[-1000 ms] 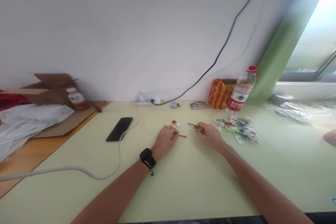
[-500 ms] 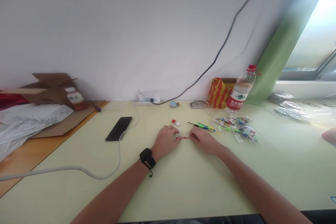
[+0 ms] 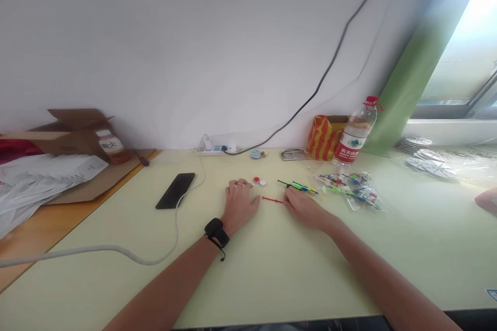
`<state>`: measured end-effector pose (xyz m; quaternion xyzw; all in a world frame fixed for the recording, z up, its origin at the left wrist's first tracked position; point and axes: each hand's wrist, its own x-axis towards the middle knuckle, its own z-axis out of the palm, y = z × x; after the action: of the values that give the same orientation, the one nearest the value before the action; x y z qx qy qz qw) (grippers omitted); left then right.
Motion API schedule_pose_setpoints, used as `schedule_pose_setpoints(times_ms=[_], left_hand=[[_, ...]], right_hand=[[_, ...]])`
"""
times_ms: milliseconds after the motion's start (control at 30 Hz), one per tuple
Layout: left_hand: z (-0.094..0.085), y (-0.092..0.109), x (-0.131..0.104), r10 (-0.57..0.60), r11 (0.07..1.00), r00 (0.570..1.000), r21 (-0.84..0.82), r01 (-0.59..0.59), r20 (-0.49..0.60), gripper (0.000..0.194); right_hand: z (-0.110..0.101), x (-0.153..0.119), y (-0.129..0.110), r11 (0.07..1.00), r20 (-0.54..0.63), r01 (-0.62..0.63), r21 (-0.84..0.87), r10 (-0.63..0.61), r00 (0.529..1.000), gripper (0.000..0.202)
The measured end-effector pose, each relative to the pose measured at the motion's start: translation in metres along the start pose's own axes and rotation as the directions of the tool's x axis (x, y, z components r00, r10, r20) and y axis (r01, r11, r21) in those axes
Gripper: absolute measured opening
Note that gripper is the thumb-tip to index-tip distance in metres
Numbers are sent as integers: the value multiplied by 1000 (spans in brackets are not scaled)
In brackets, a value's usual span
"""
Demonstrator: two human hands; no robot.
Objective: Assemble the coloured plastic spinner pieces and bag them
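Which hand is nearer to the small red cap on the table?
Left. The left hand lies flat just left of the red cap; the right hand is farther right, holding a red stick.

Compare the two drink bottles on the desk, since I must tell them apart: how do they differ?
The water bottle is tall, clear, red-capped and red-labelled, standing at the right by the striped bag. The tea bottle is shorter, amber, white-capped and white-labelled, sitting far left against the cardboard box. Both lean in the picture, are capped, and stand apart from both hands.
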<state>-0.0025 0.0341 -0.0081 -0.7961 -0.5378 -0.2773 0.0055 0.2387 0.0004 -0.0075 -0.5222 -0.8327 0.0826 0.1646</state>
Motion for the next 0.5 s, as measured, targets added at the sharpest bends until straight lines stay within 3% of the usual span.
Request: schedule_pose_setpoints(times_ms=[300, 500], left_hand=[[1, 4, -6, 226, 944, 968, -271, -191, 105, 46], [5, 0, -6, 169, 958, 982, -247, -145, 78, 56]], right_hand=[[2, 1, 0, 999, 6, -15, 29, 15, 1000, 13], [3, 2, 0, 997, 5, -45, 60, 44, 999, 12]])
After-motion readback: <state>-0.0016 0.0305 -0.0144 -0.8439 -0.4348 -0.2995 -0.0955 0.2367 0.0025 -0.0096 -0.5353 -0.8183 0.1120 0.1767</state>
